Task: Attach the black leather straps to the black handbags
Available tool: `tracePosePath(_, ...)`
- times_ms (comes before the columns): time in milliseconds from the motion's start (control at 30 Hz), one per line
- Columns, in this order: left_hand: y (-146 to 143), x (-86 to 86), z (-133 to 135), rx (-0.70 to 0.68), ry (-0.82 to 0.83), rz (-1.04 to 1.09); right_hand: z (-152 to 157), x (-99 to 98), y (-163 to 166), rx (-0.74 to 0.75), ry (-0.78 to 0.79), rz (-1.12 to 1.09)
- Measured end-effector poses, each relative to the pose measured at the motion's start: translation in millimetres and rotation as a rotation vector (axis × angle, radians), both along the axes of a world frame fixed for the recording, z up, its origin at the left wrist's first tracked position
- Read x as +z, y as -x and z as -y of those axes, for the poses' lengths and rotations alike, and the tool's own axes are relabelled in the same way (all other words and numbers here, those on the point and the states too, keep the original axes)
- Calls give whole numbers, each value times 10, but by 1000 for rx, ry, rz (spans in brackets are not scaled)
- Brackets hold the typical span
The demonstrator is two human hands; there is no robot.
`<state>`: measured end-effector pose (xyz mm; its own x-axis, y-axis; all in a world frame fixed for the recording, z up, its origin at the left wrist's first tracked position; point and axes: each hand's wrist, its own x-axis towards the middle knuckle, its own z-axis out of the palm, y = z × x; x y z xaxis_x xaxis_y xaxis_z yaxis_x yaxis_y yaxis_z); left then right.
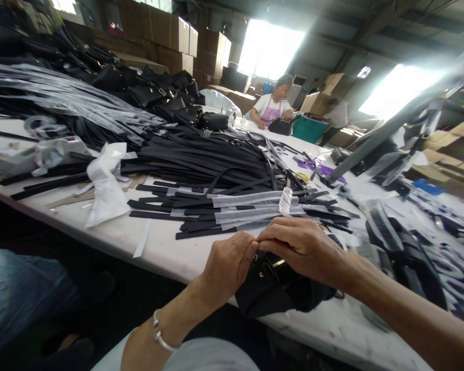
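My left hand and my right hand meet at the near edge of a white table, over a black handbag with gold hardware. Both hands have closed, pinching fingers that touch each other on top of the bag. What they pinch is too small to make out. A silver bracelet sits on my left wrist. Just beyond my hands lie black straps wrapped in clear plastic sleeves.
A large heap of black straps covers the table's middle, with black handbags piled at the far left. White plastic wrap lies at the left. A person in pink works at the far end. Cardboard boxes stand behind.
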<state>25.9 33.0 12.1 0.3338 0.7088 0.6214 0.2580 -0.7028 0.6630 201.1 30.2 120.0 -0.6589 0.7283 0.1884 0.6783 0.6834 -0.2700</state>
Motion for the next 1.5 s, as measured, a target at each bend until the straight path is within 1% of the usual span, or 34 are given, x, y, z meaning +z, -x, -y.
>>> tracePosePath(100,-5,20,23,21,2,-25,67,27,-16,-82,97,-19)
tracePosePath(167,-12,32,48,-8,36,-50,111,50,-45,-74,160,25)
tracePosePath(233,-21,22,90,-60,69,-62,152,59,-89,-20,181,54)
tracePosePath(300,-37,-18,155,-108,103,-44,191,57,-142,36,165,56)
tracePosePath(333,-48,-50,196,-112,108,-20,212,55,-170,46,149,51)
tracePosePath(433,-98,-158,328,-20,87,23,283,53,-242,29,120,49)
tracePosePath(533,-159,-223,406,86,97,-10,352,44,-272,33,129,70)
tracePosePath(633,-214,-213,395,122,120,-9,386,5,-258,44,113,98)
tracePosePath(833,-278,-181,333,148,102,47,356,-81,-214,77,47,217)
tracePosePath(1067,-290,-227,331,167,26,68,349,7,-49,100,115,390)
tracePosePath(1200,-291,-235,316,170,12,56,363,32,77,146,59,493)
tracePosePath(1367,-305,-219,298,180,-37,44,362,45,134,167,51,544)
tracePosePath(1500,-325,-237,273,182,-110,14,374,20,175,244,-45,617)
